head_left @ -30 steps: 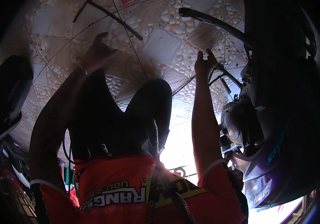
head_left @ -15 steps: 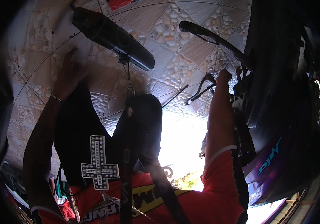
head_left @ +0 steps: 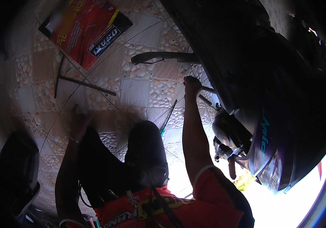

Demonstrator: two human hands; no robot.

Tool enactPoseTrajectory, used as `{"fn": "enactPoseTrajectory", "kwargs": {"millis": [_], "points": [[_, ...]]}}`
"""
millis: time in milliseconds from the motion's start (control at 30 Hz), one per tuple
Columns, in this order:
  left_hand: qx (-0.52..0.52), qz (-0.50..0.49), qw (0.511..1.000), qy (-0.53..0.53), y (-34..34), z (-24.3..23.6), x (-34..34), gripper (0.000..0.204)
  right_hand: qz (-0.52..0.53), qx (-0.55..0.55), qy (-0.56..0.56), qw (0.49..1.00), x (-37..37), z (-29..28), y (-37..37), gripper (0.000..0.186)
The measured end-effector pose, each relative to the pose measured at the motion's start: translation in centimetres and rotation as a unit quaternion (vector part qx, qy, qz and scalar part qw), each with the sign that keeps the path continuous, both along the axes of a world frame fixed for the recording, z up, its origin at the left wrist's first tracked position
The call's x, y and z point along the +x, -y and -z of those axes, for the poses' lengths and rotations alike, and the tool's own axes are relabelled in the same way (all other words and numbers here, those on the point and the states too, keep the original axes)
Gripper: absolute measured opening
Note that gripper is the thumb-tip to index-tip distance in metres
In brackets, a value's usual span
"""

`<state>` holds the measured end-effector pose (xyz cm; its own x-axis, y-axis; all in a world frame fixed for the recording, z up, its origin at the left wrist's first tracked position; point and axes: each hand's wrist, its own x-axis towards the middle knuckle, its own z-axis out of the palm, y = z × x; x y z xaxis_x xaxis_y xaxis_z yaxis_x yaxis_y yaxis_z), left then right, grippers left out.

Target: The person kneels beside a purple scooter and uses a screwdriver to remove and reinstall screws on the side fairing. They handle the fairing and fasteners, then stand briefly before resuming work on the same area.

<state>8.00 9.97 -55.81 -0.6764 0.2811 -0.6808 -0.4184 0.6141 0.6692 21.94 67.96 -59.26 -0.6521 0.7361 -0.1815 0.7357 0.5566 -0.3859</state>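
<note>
head L cam | fisheye | faces dn @ flr | shirt close, R hand farther

Below the right fingers, the floor alternated bumpy pebble squares with flatter, matt, stone-like tiles. To their right, the purple scooter panel looked like smooth, glossy plastic. Beyond the left fingers lay a dull, metal-looking bar.
</note>
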Motion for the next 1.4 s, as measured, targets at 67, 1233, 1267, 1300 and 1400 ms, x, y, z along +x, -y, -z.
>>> {"fn": "enactPoseTrajectory", "kwargs": {"millis": [67,1233,1267,1300,1400], "points": [[-0.011,0.112,0.988,-0.11,0.2,-0.1,0.0,0.036,0.211,-0.154,-0.112,0.959,-0.5,-1.3,3.5,0.007],[0.024,0.19,0.961,-0.198,2.0,0.3,-0.3,0.018,0.091,-0.032,0.085,0.992,1.9,1.4,7.0,0.034],[0.028,0.145,0.972,-0.183,1.9,0.6,0.1,0.023,0.094,-0.035,0.073,0.992,1.7,1.2,7.2,0.028],[0.017,0.147,0.972,-0.185,1.9,0.7,0.3,0.026,0.102,-0.026,0.026,0.994,1.4,0.8,7.8,0.03],[0.003,0.132,0.967,-0.217,1.5,1.0,0.4,0.036,0.18,-0.046,0.031,0.982,-1.1,-2.6,10.3,0.066]]}}
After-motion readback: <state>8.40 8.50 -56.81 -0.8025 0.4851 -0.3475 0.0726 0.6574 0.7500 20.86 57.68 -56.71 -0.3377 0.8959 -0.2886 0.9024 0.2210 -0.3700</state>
